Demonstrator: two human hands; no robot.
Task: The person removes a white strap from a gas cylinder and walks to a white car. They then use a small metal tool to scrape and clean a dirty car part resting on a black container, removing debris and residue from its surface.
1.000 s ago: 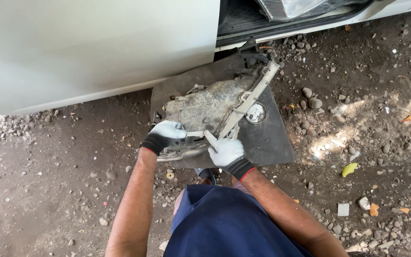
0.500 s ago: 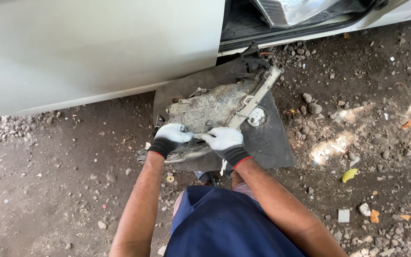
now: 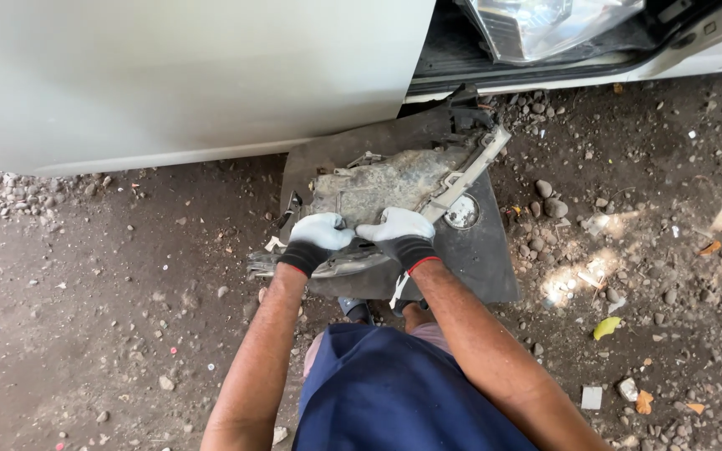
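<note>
A dirty grey headlamp housing [image 3: 382,188] lies on a dark plastic panel [image 3: 482,263] on the dirt ground, beside a white car body. My left hand [image 3: 317,238], in a white and black glove, grips the near left edge of the housing. My right hand [image 3: 399,232], gloved the same way, holds the near edge just to its right. The two hands almost touch. A pale bracket strip [image 3: 470,171] runs along the housing's right side, with a round cap [image 3: 462,212] below it.
The white car body panel [image 3: 185,75] fills the upper left. A mounted headlamp [image 3: 549,25] shows at the top right. Stones [image 3: 549,200], a yellow leaf [image 3: 606,327] and scraps litter the dirt on the right. My blue-clad lap [image 3: 403,392] is at the bottom.
My right hand has moved left along the housing's near edge until it sits beside my left hand. The camera has shifted slightly closer.
</note>
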